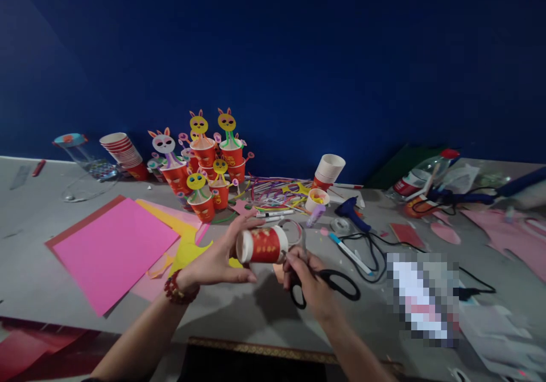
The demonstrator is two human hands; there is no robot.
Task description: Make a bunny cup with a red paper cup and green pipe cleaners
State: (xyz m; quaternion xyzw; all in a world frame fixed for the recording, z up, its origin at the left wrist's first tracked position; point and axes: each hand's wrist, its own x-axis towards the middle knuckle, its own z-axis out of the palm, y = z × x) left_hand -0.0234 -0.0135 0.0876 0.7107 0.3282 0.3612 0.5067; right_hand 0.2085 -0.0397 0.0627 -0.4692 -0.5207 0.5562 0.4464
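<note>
A red paper cup (267, 245) with gold print lies sideways in the air above the table. My left hand (217, 254) curves around its left end, fingers behind and thumb stretched out below. In my right hand (310, 277) is a pair of scissors (343, 284) with black handles; the blades point up and away, partly hidden by the fingers. The right fingertips are at the cup's right end; whether they grip it is unclear. Just behind the cup is a clear ring (292, 229), partly covered.
Red cups with paper animal heads (199, 180) stand stacked behind my left hand. Pink paper (115, 251) lies left. Pipe cleaners (273, 193), a cup stack (328, 171), a blue glue gun (352, 213) with a looping black cord and a plastic bottle (422, 174) are farther back and right.
</note>
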